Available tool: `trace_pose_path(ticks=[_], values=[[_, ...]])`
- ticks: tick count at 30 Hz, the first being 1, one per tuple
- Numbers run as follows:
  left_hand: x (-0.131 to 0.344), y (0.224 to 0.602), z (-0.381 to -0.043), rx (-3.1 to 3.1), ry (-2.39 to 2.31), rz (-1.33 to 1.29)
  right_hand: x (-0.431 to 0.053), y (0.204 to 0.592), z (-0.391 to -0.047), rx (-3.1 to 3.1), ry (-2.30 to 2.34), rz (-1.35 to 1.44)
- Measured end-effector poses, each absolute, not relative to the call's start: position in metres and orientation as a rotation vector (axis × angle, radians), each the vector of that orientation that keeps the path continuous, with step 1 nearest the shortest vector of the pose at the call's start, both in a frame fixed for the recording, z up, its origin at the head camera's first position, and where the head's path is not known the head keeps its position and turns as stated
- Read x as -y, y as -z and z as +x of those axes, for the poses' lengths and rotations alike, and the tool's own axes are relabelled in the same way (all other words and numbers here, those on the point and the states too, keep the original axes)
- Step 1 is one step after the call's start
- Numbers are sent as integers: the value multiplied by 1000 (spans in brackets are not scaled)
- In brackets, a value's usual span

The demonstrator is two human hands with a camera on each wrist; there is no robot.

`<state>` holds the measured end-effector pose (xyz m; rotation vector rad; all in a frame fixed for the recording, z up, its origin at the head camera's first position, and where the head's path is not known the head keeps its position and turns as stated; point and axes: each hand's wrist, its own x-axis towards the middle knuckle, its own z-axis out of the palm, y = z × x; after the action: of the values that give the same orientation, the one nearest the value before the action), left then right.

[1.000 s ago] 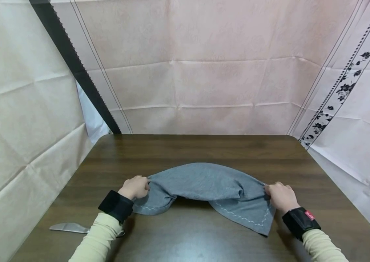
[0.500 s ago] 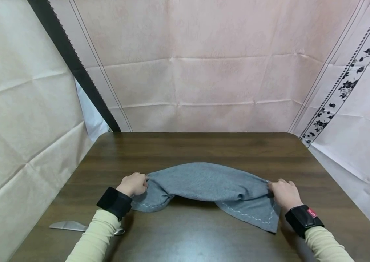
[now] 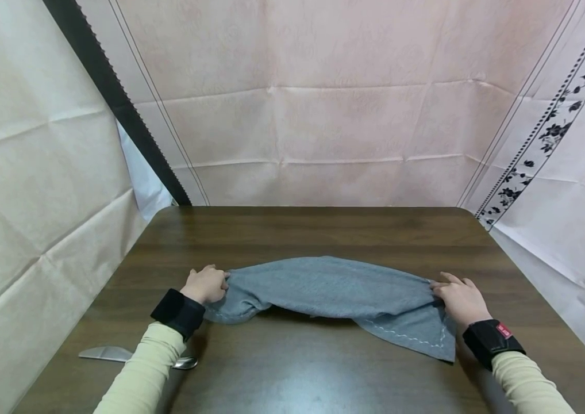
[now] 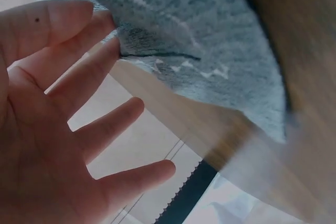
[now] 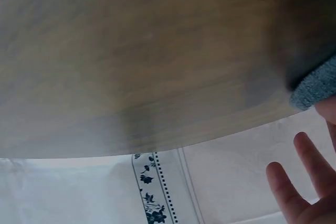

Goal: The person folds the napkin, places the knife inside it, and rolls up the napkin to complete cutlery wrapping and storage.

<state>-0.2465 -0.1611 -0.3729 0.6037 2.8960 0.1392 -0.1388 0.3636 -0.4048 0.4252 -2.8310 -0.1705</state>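
A blue-grey cloth (image 3: 323, 287) with a line of white zigzag stitching along its edge stretches between my two hands. My left hand (image 3: 206, 284) pinches its left end; in the left wrist view the thumb and index finger meet at the cloth, while the other fingers (image 4: 113, 127) spread out. At the opposite end, my right hand (image 3: 462, 299) pinches the upper right corner. Only a small bit of cloth (image 5: 317, 85) shows in the right wrist view, with two fingers held away from it. The middle of the cloth sags in a fold, its right corner hanging lower.
On the brown wooden table (image 3: 282, 379), a silver knife blade (image 3: 106, 353) sticks out left of my left forearm. A rounded shiny metal end (image 3: 186, 362) shows on the forearm's other side; the forearm hides what lies between. Pale sheets (image 3: 344, 115) hang behind the table.
My hands have moved farther apart, the right one out to the right and the left slightly left and up in view. The cloth between them is straighter and its lower folds are flatter.
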Motion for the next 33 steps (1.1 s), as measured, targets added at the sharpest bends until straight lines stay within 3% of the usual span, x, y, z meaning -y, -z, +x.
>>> trace_pose_path(ticks=[13,25,33], values=[[167,370,-257,-2885,184,638,-369,402,-141,2875,171,405],[161,385,-279,-2891,29,622,-361,403,-143,2856,253,420],[118,366,-259,-3084,-136,970,-316,393,-160,2741,-141,548]])
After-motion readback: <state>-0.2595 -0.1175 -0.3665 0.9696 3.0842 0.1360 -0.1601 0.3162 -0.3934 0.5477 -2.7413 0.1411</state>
